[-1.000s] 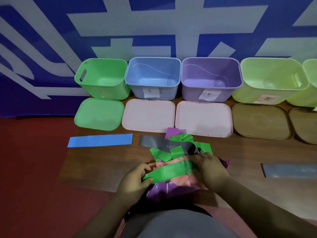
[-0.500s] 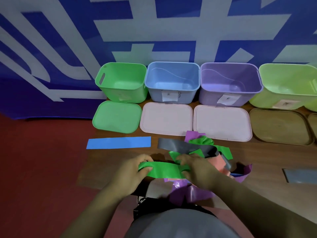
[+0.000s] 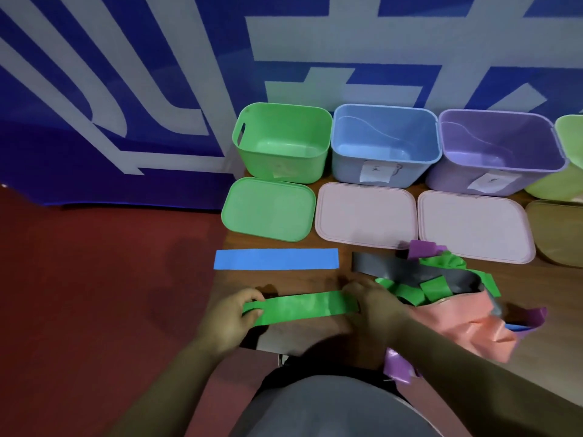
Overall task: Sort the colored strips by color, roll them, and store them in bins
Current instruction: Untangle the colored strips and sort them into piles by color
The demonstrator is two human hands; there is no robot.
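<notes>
Wooden tabletop (image 3: 303, 282), banner wall behind. Holding green strip (image 3: 301, 308) taut btwn both hands, long axis L-R, near body: left end pinched in L hand (image 3: 233, 313), right end gripped by R hand (image 3: 375, 305). Green bin (image 3: 280, 143) straight ahead past blue strip (image 3: 276, 259), nearer L hand

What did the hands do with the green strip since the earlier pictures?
The left hand and right hand pulled the green strip leftward, off the pile of strips, and stretched it straight over the table. Both kept hold of its ends. The blue strip stayed flat in place; the bins and lids did not move.
</notes>
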